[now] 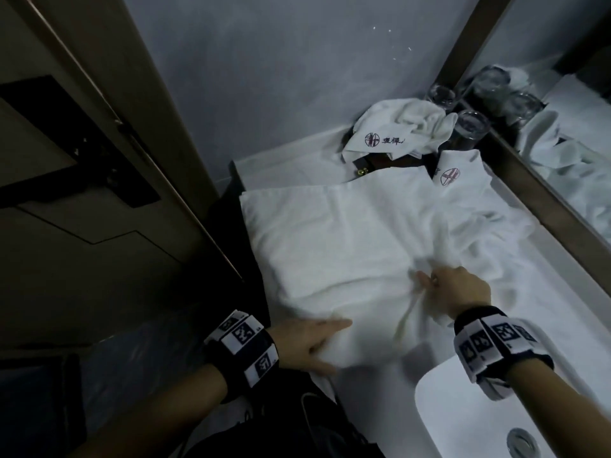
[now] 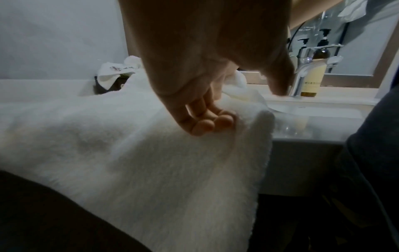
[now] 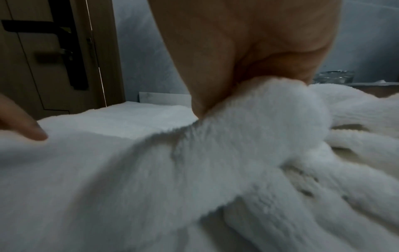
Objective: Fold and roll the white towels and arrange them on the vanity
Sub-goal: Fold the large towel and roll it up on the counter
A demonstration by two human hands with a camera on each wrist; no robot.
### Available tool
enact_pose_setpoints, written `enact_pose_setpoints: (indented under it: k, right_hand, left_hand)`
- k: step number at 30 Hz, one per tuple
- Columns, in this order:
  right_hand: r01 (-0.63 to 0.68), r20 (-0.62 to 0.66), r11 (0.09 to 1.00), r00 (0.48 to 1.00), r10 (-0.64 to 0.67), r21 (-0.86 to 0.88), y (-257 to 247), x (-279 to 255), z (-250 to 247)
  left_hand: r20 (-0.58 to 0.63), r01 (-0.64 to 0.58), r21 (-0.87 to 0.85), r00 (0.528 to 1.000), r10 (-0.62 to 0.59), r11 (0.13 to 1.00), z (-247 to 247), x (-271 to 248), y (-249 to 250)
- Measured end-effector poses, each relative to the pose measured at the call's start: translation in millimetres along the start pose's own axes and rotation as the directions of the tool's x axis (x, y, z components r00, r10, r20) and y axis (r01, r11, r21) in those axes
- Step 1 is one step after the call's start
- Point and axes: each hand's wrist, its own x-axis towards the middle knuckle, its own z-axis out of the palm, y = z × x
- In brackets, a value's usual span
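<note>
Large white towel [image 1: 330, 233] lying spread over the vanity surface [image 1: 264, 166], left of the sink [image 1: 463, 408], its left part folded flat in layers, its right part bunched in loose ridges toward the mirror [image 1: 562, 127]. Near edge hanging over the front of the surface, beside the sink. Right hand [image 1: 463, 289] gripping a gathered fold of the towel near its middle, fingers and thumb curled round the cloth, the bunch pulled up into a peak in the right wrist view [image 3: 270, 119]. Left hand [image 1: 304, 345] pressing on the towel's near edge, fingers straight and together, fingertips [image 2: 207, 126] touching the pile, thumb held apart toward the sink.

Beyond the large towel, away from the sink: a small towel with a red logo [image 1: 396, 127] lying crumpled on a dark box [image 1: 373, 163] in the corner, a second logo towel [image 1: 459, 173] just beside it, touching the large towel's far edge. Drinking glasses [image 1: 469, 127] standing next to these, against the mirror frame. At the sink's back edge, a chrome faucet [image 2: 302, 75] and a pump bottle [image 2: 313, 71] just beside it. Left of the surface, well away from the sink, a wooden door [image 1: 82, 160] with a dark handle plate.
</note>
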Motion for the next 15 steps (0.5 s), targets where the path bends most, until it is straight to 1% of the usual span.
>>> enact_pose_setpoints:
  k: [1,2,3,5,6,7,9,11,13,15]
  right_hand:
    - [-0.004,-0.012,0.999,1.0,0.004,-0.042,-3.0,1.7,-1.4]
    - [-0.004,-0.031,0.998,1.0,0.002,-0.067,-7.0,4.0,-3.2]
    - [0.003,-0.053,0.998,0.999,-0.007,-0.065,-11.2,7.5,-5.4]
    - [0.066,-0.116,0.998,0.991,-0.063,0.015,-20.7,16.5,-11.3]
    - [0.122,-0.161,0.99,0.981,-0.109,0.068,-25.6,21.0,-14.8]
    - [0.187,-0.209,0.975,0.965,-0.16,0.119,-30.7,25.8,-18.3]
    - [0.319,-0.278,0.925,0.925,-0.258,0.206,-39.9,36.4,-25.5]
    - [0.424,-0.287,0.869,0.892,-0.35,0.257,-46.2,49.3,-33.1]
    - [0.477,-0.282,0.829,0.871,-0.401,0.293,-51.5,62.6,-40.2]
    - [0.502,-0.273,0.807,0.861,-0.429,0.312,-58.4,71.5,-43.4]
  left_hand:
    - [-0.068,-0.006,-0.094,0.998,-0.001,0.996,-2.7,-0.7,-1.4]
    - [-0.166,-0.012,-0.169,0.986,-0.016,0.986,-7.1,0.1,-4.0]
    - [-0.282,-0.026,-0.206,0.959,-0.034,0.978,-13.4,2.3,-8.1]
    - [-0.492,-0.064,-0.199,0.87,-0.043,0.978,-31.8,9.5,-18.7]
    - [-0.564,-0.073,-0.192,0.824,-0.049,0.979,-43.1,12.9,-24.6]
    - [-0.613,-0.07,-0.186,0.787,-0.061,0.98,-55.4,16.7,-31.1]
    - [-0.67,-0.018,-0.136,0.738,-0.079,0.991,-81.3,25.6,-46.9]
    - [-0.711,0.065,-0.064,0.697,-0.091,0.996,-107.2,35.8,-64.7]
    - [-0.746,0.149,-0.036,0.654,-0.126,0.988,-132.9,46.7,-83.5]
    - [-0.755,0.239,-0.061,0.624,-0.201,0.969,-155.9,57.4,-101.8]
